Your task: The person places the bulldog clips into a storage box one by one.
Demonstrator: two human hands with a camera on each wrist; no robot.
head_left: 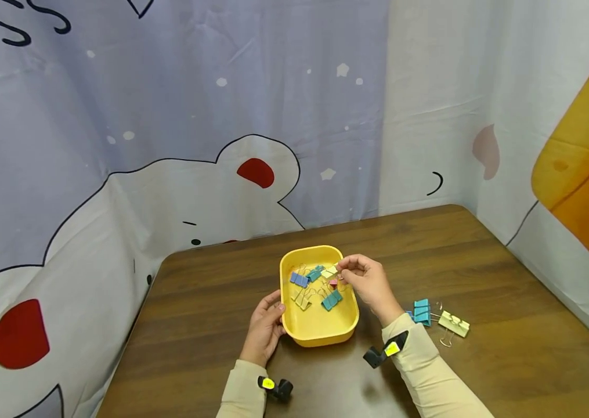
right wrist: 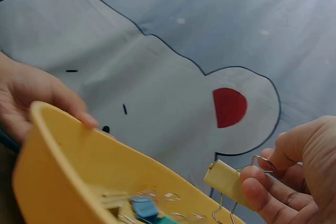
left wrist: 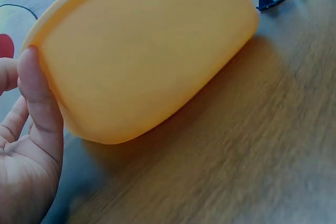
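Over the yellow tray (head_left: 320,341) the left hand (head_left: 267,324) is gripping, the right hand (head_left: 369,283) is pinching a pale clip (right wrist: 229,183); several clips (head_left: 332,300) are lying inside, others (head_left: 422,312) remaining at right.

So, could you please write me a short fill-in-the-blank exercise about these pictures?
1. The left hand grips a tray whose colour is ____.
2. The right hand pinches just ____ pale yellow clip.
3. In the head view, the blue clip on the table lies to the ____ of the tray.

Missing words: yellow; one; right.
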